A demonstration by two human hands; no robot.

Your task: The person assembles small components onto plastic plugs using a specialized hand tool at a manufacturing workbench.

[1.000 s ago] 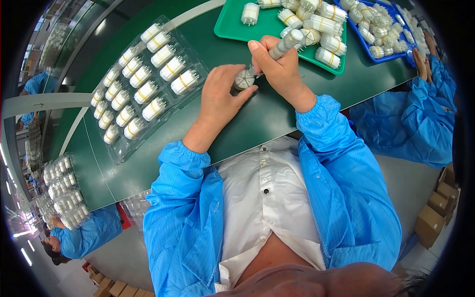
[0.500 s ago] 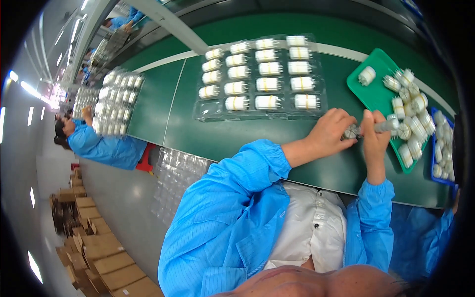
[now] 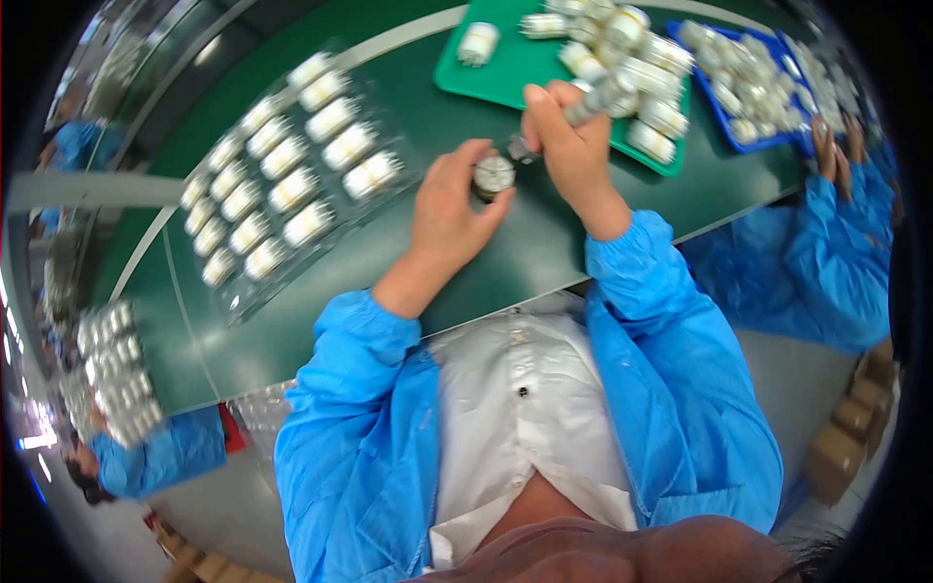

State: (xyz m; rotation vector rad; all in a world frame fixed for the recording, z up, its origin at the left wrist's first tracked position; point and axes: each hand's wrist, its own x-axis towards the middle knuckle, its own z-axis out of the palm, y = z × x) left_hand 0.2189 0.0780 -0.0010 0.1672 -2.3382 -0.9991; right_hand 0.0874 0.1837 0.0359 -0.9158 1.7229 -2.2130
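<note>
My left hand (image 3: pixel 449 212) grips a small round white-and-metal part (image 3: pixel 493 176) just above the green table (image 3: pixel 505 267). My right hand (image 3: pixel 571 146) is closed around a slim grey tool (image 3: pixel 583 105) whose tip meets that part. Just behind my hands lies a green tray (image 3: pixel 486 83) with several of the same white cylindrical parts. To my left sits a clear plastic blister tray (image 3: pixel 282 185) with rows of the white parts in its pockets.
A blue bin (image 3: pixel 753 136) of small parts stands at the right, where another person's hands (image 3: pixel 834 146) in blue sleeves work. More filled clear trays (image 3: pixel 112 374) are stacked at the far left beside another blue-sleeved person (image 3: pixel 160 457). Cardboard boxes (image 3: pixel 855 428) stand on the floor at right.
The camera view swung right and then back left, so the trays shifted across the picture. Both hands stayed together on the part and tool throughout.
</note>
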